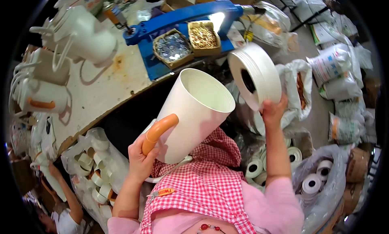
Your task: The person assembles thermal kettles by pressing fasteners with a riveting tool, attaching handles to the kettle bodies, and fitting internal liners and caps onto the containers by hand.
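Note:
My left hand [141,159] is wrapped round the orange handle [160,132] of a white plastic pitcher body [190,124]. The body tilts toward the upper right, with its round mouth uncovered and its inside bare. A pale band hangs at its lower end by my apron. Raised at the right, my right hand [274,109] grips the lower edge of a round white plastic part [259,74] with a ribbed rim and a dark centre hole. This round part stands on edge, apart from the pitcher body.
A blue machine [182,17] stands on the worktable [117,78], beside boxes of silvery pieces [173,46] and gold-coloured pieces [203,36]. White pitchers [87,35] crowd its left side. Bags of white rings [95,169] and round parts [312,183] flank me. Another person [67,222] is at lower left.

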Tool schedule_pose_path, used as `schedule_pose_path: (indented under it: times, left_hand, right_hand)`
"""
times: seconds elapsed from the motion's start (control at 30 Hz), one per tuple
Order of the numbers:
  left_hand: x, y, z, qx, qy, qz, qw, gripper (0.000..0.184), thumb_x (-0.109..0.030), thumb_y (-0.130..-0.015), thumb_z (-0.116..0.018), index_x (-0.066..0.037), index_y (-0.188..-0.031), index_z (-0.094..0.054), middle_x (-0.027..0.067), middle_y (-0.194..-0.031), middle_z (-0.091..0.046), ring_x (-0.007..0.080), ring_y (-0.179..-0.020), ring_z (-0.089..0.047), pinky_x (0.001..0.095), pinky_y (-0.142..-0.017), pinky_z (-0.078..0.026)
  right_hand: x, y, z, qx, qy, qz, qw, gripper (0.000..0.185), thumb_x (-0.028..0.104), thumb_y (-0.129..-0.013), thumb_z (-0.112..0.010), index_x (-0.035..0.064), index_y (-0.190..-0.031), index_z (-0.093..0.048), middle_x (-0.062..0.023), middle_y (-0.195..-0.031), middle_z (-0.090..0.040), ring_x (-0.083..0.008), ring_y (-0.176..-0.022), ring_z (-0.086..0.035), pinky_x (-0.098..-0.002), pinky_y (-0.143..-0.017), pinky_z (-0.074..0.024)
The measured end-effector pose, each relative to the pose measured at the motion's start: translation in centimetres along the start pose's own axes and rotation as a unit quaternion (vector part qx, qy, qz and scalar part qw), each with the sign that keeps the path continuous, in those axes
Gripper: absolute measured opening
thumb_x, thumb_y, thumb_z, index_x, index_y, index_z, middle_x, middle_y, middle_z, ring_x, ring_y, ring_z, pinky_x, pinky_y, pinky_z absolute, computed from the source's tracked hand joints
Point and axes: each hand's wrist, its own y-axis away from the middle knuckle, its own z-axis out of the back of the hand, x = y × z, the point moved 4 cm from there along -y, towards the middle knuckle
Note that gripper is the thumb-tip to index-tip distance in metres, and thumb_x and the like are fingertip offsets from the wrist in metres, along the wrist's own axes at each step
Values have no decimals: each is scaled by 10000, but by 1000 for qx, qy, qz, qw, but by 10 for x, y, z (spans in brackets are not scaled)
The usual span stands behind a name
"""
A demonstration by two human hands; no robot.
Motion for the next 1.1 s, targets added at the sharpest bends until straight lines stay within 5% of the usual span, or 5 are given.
schedule_pose_path:
  times: [0.23, 0.7, 0.77, 0.87, 1.1]
  left_hand:
    - [-7, -2, -2, 16, 39, 0, 999, 424, -38, -812, -692, 37, -1228, -644, 185, -1319, -656, 226, -1110, -681, 308, -964, -494]
    - [-33, -4, -50, 27, -203, -84, 975, 575, -209, -874, -731, 27, -1364, -546, 238, -1267, -651, 360, -806, -707, 385, -728, -548]
    - [-32, -15, -75, 83, -139, -164, 973, 626, -203, -904, -684, 44, -1439, -471, 220, -1310, -635, 310, -896, -713, 392, -788, -549]
    - [-73, -35, -89, 169, -14, -311, 935, 654, -403, -1006, -390, 56, -1470, -427, 216, -1416, -535, 297, -1252, -561, 400, -1073, -411]
    - [-95, -42, -126, 195, -47, -357, 912, 512, -300, -992, -470, 29, -1382, -523, 118, -1082, -500, 208, -942, -488, 339, -823, -391]
  right_hand:
    - [50, -25, -44, 246, 136, 168, 945, 646, 286, -635, -918, 31, -1193, -715, -72, -933, -555, -209, -855, -564, -309, -747, -463]
    - [49, -19, -60, 172, 285, 41, 942, 336, 332, -860, -733, 63, -1060, -744, -104, -877, -569, -264, -812, -553, -393, -718, -459]
    - [29, -8, -39, 124, 413, 361, 827, 248, 342, -922, -644, 105, -972, -693, -141, -916, -591, -319, -835, -562, -458, -752, -470]
    - [18, -15, -49, 120, 347, 120, 922, 384, 446, -932, -607, 67, -881, -648, -169, -865, -599, -348, -866, -589, -473, -765, -480]
    - [-73, 40, -3, 45, 84, -25, 995, 579, 501, -1045, -447, -10, -1223, -651, -182, -1143, -665, -302, -1130, -586, -363, -1023, -423]
